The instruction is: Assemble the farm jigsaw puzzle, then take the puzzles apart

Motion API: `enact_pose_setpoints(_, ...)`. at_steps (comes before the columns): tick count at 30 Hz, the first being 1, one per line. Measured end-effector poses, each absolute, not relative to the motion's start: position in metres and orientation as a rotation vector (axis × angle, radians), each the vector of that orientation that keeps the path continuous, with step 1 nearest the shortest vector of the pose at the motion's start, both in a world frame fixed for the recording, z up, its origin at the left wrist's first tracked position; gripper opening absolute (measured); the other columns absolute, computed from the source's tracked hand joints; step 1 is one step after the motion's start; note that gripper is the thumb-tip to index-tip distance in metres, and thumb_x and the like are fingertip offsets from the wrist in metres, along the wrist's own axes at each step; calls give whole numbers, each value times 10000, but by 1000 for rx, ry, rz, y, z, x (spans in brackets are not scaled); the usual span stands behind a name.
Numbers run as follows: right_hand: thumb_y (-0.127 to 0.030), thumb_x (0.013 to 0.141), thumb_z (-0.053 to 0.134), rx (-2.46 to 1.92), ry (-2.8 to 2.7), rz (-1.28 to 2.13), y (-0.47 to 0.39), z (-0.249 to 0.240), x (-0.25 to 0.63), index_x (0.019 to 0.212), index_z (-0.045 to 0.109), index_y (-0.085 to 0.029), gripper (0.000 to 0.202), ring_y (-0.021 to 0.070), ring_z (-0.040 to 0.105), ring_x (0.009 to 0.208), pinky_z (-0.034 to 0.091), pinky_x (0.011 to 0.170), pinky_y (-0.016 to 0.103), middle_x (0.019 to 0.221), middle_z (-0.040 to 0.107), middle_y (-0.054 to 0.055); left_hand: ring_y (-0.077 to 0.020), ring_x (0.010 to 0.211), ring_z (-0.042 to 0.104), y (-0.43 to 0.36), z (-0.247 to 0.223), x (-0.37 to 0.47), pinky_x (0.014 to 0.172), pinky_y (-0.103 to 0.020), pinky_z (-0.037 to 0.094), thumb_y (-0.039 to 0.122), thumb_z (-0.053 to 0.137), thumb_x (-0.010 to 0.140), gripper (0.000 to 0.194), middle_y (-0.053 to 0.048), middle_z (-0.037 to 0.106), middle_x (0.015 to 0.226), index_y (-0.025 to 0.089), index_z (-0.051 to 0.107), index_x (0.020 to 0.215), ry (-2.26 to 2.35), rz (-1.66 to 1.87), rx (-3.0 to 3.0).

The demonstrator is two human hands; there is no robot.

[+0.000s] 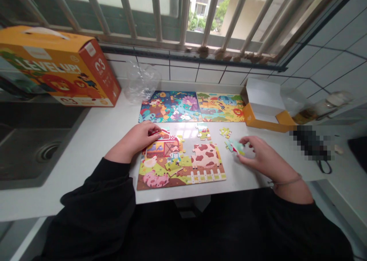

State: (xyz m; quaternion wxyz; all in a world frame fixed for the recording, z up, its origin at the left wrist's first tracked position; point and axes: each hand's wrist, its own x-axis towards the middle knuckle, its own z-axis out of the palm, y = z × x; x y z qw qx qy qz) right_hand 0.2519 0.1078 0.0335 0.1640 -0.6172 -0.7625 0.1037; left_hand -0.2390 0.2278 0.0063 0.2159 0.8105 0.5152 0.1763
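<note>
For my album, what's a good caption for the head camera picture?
Right hand holding a piece beside the unfinished farm puzzle, left hand at its barn.

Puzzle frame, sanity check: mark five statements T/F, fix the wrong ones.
1. The right hand holds a puzzle piece. True.
2. The left hand rests on the LEVEL UP! box. False: it is at the barn part of the farm puzzle.
3. The night-scene puzzle and the lion puzzle lie side by side. True.
4. The farm puzzle is complete. False: gaps remain, and a tractor piece lies apart from the cow below it.
5. The small box stands open. True.
</note>
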Motion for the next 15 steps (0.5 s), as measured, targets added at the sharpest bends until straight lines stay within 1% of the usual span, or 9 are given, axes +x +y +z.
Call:
enact_pose_setpoints(3, -353, 927, 800, -1500, -2356, 329, 139, 50, 191, 1276, 692, -248, 380, 312, 677, 1120, 555, 1018, 445, 1224, 723, 121, -257, 952, 681, 228, 7, -238, 840, -386, 518, 501, 692, 994, 314, -76, 770, 1039, 217, 811, 1062, 1428, 491, 2252)
enact_pose_setpoints(6, -271, 907, 852, -1344, -2459, 372, 177, 51, 127, 1302, 716, -263, 417, 297, 633, 1139, 536, 1040, 428, 1209, 677, 102, -257, 958, 682, 227, 8, -237, 839, -383, 515, 506, 691, 1000, 319, -74, 763, 1036, 215, 810, 1053, 1420, 499, 2247)
enact_pose_setpoints(8, -255, 916, 852, -1286, -2507, 404, 201, 43, 91, 1299, 733, -247, 401, 284, 613, 1127, 522, 1051, 418, 1210, 657, 109, -256, 961, 680, 226, 8, -237, 848, -382, 513, 495, 690, 1003, 305, -74, 758, 1035, 213, 804, 1030, 1409, 506, 2256)
enact_pose_setpoints(10, -290, 944, 842, -1257, -2525, 437, 219, 30, 65, 1300, 755, -240, 369, 269, 596, 1102, 514, 1048, 404, 1210, 639, 110, -255, 957, 676, 226, 8, -236, 854, -382, 509, 479, 692, 1002, 287, -72, 752, 1019, 211, 794, 1008, 1401, 515, 2269)
enact_pose_setpoints(15, -291, 1005, 785, -1182, -2551, 450, 234, 5, 43, 1316, 807, -215, 321, 259, 581, 1110, 494, 1069, 398, 1191, 619, 115, -248, 937, 668, 224, 10, -235, 846, -377, 500, 413, 689, 1005, 227, -70, 744, 1000, 203, 778, 989, 1388, 513, 2281)
